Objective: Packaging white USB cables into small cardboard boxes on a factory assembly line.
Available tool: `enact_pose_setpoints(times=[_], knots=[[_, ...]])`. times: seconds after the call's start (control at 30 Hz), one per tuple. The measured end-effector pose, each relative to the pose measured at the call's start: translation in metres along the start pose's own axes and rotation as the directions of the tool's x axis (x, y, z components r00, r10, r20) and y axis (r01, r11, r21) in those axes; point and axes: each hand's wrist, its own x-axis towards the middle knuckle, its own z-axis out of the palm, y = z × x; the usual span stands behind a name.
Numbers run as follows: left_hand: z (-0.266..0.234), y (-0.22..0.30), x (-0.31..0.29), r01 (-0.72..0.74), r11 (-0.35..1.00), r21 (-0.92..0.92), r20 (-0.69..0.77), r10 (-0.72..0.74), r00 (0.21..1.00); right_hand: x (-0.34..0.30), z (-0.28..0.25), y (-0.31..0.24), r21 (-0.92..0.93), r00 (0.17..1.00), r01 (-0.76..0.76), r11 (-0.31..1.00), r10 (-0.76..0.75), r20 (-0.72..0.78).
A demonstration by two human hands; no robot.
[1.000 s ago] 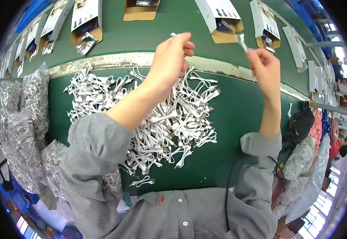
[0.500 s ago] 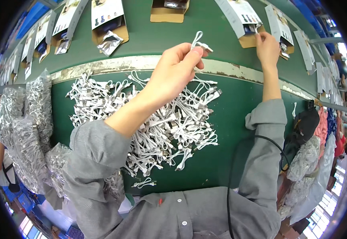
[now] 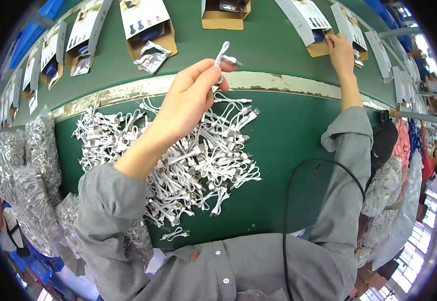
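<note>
My left hand [image 3: 191, 95] is closed in a pinch on a short white USB cable [image 3: 223, 52], whose loop and metal plug stick out above the fingers. It is raised over a heap of similar white cables [image 3: 193, 165] on the green table. At the far right, my right hand [image 3: 342, 54] reaches into the open end of a white box [image 3: 310, 17] with a brown cardboard inside. Its fingers are pinched together at the box opening; whatever they hold is too small to make out.
Several more open boxes [image 3: 146, 22] line the green surface beyond a worn pale rail [image 3: 273, 82]. A silver pouch [image 3: 152, 56] pokes out of one. Bagged cables [image 3: 33, 190] pile up at the left. A black cord [image 3: 286, 220] crosses near my right arm.
The boxes have shifted to the right relative to the cable heap, and my right hand has moved along with one. My left hand, still pinching the cable, is farther left in the picture.
</note>
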Motion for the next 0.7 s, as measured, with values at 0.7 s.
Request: enact_pose_setpoints(times=[0.7], knots=[[0.036, 0.012, 0.064, -0.348, 0.773, 0.53, 0.118, 0.34, 0.933, -0.037, -0.09, -0.14, 0.61, 0.876, 0.468, 0.64, -0.426, -0.225]])
